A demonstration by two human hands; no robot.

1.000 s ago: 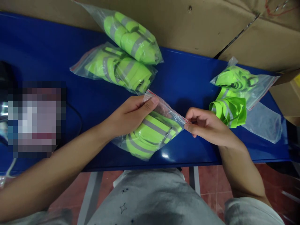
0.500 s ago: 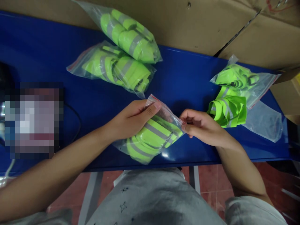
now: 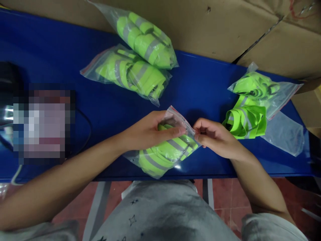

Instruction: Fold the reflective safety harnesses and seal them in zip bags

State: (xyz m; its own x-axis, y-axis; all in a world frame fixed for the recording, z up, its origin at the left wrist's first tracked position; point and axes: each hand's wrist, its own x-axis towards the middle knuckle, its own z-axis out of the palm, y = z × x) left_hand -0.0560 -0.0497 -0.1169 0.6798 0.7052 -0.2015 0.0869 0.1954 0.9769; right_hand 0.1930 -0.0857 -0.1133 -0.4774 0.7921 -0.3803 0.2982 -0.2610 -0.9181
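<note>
A clear zip-lock bag (image 3: pixel 175 117) with a red-lined seal lies at the table's front edge, holding a folded neon-yellow reflective vest (image 3: pixel 160 157). My left hand (image 3: pixel 160 130) grips the bag near its mouth, thumb on top and its other fingers hidden behind the plastic. At the right end of the seal, my right hand (image 3: pixel 213 135) pinches the bag's corner between thumb and curled fingers. Just beyond that hand sits a rolled neon vest with grey stripes (image 3: pixel 247 120), out of any bag.
Two bagged vests (image 3: pixel 130 72) (image 3: pixel 150 43) lie at the back of the blue table (image 3: pixel 200 80). On the right are another bagged vest (image 3: pixel 255 85) and a flat clear bag (image 3: pixel 286 134). Cardboard boxes (image 3: pixel 200 30) line the back; a blurred-out object (image 3: pixel 47 124) and cable are at left.
My left thumb has slid right along the bag's mouth, toward my right hand. My right hand keeps its pinch on the corner. The whole view has shifted slightly.
</note>
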